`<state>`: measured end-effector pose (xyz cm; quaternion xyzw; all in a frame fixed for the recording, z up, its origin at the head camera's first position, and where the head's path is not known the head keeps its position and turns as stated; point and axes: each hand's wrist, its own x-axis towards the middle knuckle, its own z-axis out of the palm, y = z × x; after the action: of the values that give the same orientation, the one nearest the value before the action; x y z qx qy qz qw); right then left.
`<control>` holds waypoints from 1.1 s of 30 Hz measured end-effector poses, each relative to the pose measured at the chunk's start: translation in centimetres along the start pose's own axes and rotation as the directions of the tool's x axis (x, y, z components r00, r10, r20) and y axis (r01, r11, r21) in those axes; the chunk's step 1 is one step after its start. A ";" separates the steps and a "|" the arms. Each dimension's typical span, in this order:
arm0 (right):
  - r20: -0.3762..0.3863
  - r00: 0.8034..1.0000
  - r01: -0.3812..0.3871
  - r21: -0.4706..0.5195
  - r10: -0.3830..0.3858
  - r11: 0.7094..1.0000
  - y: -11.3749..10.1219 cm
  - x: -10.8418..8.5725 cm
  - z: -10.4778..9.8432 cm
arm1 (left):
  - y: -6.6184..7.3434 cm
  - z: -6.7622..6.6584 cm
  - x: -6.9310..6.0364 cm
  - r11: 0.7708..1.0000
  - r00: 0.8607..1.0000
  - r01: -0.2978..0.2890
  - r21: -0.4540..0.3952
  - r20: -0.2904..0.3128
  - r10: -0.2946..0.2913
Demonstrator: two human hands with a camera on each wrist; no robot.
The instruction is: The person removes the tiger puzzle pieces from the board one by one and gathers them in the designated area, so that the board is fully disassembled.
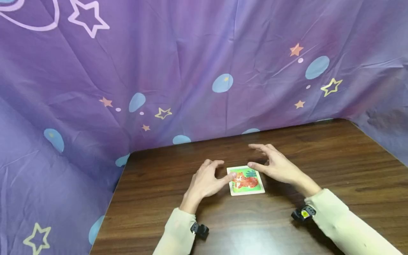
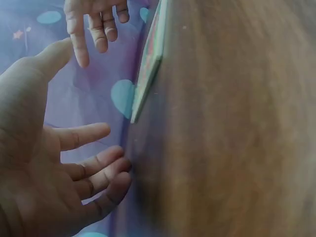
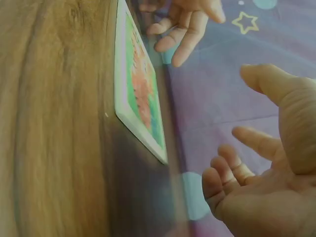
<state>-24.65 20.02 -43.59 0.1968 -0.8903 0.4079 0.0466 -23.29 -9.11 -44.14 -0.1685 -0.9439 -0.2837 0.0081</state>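
A flat, nearly square picture board (image 1: 246, 186) with a white border lies on the brown wooden table. It shows an orange striped animal on green with a dark bluish plant. Its thick pale edge shows in the right wrist view, where the board (image 3: 140, 89) appears side-on. My left hand (image 1: 205, 180) hovers at its left side with fingers spread, the thumb over the left part of the picture. At the upper right is my right hand (image 1: 277, 164), thumb extended near the board's corner. Neither hand holds anything; both appear raised above the tabletop.
The wooden table (image 1: 153, 198) reaches back to a purple curtain (image 1: 197, 71) printed with stars and blue ovals. This cloth also hangs along the left and right sides. Black cameras, one on the left wrist (image 1: 200, 230) and one on the right wrist (image 1: 303, 213), are strapped over light sleeves.
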 end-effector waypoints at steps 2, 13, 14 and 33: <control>0.023 1.000 0.002 0.047 -0.003 0.999 0.4 0.5 0.4 | -0.1 0.5 0.3 1.000 1.000 0.001 -0.015 0.021 -0.001; 0.115 0.990 0.060 0.169 -0.080 0.984 1.7 1.8 3.3 | -1.4 1.6 0.6 0.994 0.997 -0.013 -0.113 0.073 0.022; 0.121 0.989 0.063 0.168 -0.084 0.984 1.7 1.8 3.5 | -1.5 1.6 0.6 0.994 0.997 -0.015 -0.104 0.075 0.023; 0.070 0.996 0.061 0.028 -0.062 0.998 1.8 1.7 5.7 | -1.5 2.0 0.5 0.999 0.998 -0.007 -0.052 0.066 0.010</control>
<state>-26.50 16.29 -48.27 0.2391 -0.8796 0.4105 0.0250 -24.11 -9.04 -46.62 -0.1821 -0.9353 -0.3022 -0.0265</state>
